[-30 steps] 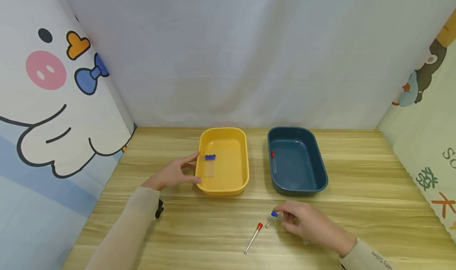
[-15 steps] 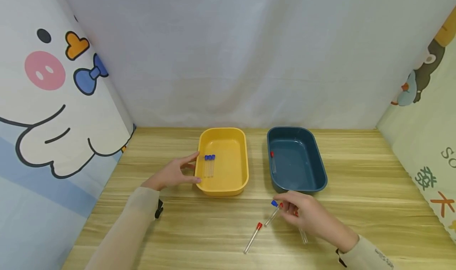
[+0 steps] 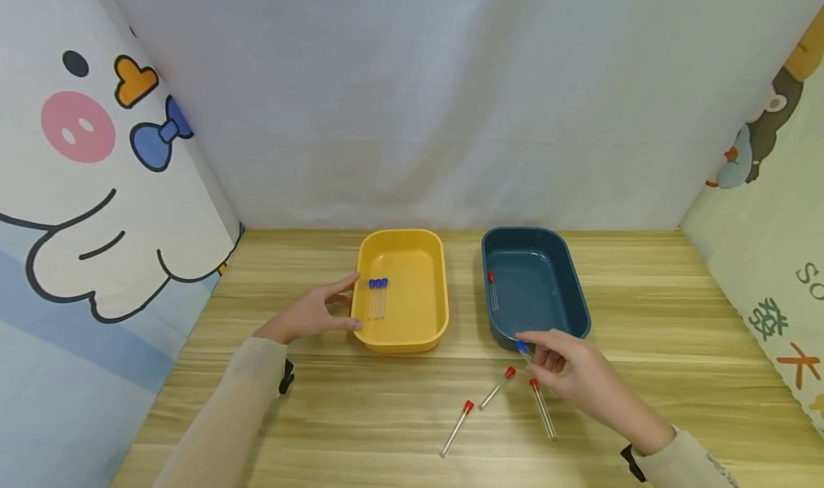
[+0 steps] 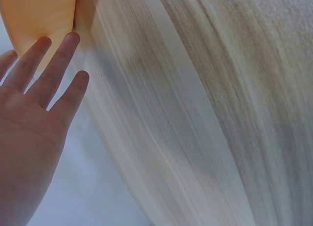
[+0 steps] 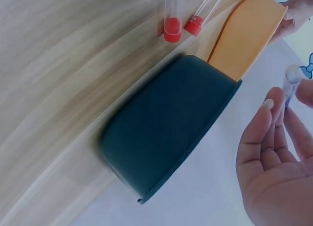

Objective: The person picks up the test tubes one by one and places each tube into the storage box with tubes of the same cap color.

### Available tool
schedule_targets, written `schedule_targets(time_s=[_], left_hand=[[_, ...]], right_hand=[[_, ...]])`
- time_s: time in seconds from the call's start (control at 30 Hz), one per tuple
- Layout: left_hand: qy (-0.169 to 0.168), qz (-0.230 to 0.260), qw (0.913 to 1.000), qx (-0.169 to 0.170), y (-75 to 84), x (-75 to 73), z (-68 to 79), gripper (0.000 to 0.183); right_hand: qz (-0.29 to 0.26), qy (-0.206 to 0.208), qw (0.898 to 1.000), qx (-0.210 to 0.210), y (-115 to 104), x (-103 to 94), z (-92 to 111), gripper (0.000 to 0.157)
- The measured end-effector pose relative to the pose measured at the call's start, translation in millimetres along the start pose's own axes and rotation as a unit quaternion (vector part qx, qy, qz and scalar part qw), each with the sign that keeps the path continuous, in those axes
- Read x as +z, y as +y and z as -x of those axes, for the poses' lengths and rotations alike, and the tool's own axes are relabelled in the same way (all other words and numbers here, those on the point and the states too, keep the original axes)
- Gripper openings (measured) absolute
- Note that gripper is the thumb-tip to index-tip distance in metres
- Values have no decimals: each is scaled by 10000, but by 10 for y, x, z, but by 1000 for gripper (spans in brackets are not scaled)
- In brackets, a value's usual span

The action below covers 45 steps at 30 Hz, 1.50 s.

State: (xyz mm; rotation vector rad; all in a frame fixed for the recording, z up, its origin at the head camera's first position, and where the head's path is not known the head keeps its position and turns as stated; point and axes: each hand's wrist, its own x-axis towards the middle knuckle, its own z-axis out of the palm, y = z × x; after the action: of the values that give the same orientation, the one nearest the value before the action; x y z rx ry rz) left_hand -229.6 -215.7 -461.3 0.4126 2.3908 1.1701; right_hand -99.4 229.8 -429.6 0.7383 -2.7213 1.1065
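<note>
My right hand (image 3: pixel 576 373) pinches a blue-capped test tube (image 3: pixel 522 348) above the table, just in front of the dark blue bin (image 3: pixel 543 295). In the right wrist view this tube (image 5: pixel 291 81) is between thumb and fingers, partly hidden. My left hand (image 3: pixel 309 316) touches the left side of the yellow bin (image 3: pixel 418 295) with fingers extended and spread, as the left wrist view also shows. Inside the yellow bin lie three blue-capped tubes (image 3: pixel 378 302) side by side. One red-capped tube (image 3: pixel 493 296) leans along the left wall of the dark blue bin.
Three red-capped tubes lie on the wooden table (image 3: pixel 360 431): a left one (image 3: pixel 455 429), a middle one (image 3: pixel 496 389) and a right one (image 3: pixel 543 411) close to my right hand. Behind the bins hangs a pale curtain (image 3: pixel 412 116); printed cloths flank both sides.
My right hand has lifted the blue-capped tube from among the red-capped ones and moved it up and to the right, uncovering two red-capped tubes. My left hand stays at the yellow bin.
</note>
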Motion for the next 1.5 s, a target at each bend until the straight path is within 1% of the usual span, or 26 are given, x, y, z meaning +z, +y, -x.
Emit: schedule_targets(time_s=[0.13,0.23,0.43,0.57,0.73,0.97,1.07,1.2,1.3,1.5], left_hand=[[8,-7,10000,16,1,-8,15,109],[18,-5,10000,3,0,-13,22,109],[7,74,10000,-36,-12,-21,31,109],[7,60,10000,-37,-20,-21,33,109],[-42,114,9999,-24,-16,-4,26,110],[-26,109,9999,-58,-10,8,20,111],[-11,117,9999,-51,-6,3,19,111],[-35,201,9998,47,-1,1,15,110],[-45,221,9996,158,-4,5,7,109],[-28,173,9996,237,1,6,15,109]], right_hand=[[-110,0,9998,193,-1,-30,-21,45],[-96,25,9996,248,1,-44,-55,44],[-22,-38,9989,463,-23,-51,-206,43],[-80,-59,9987,500,-67,-53,-369,43],[-287,-78,9981,547,-119,-54,-591,42],[-571,-2,9969,539,-243,-11,-979,41],[-895,2,9935,705,-306,31,-1135,42],[-1297,24,9864,1009,-374,100,-1309,43],[-1355,74,9846,1103,-418,155,-1425,43],[-1196,208,9866,1086,-496,241,-1638,42]])
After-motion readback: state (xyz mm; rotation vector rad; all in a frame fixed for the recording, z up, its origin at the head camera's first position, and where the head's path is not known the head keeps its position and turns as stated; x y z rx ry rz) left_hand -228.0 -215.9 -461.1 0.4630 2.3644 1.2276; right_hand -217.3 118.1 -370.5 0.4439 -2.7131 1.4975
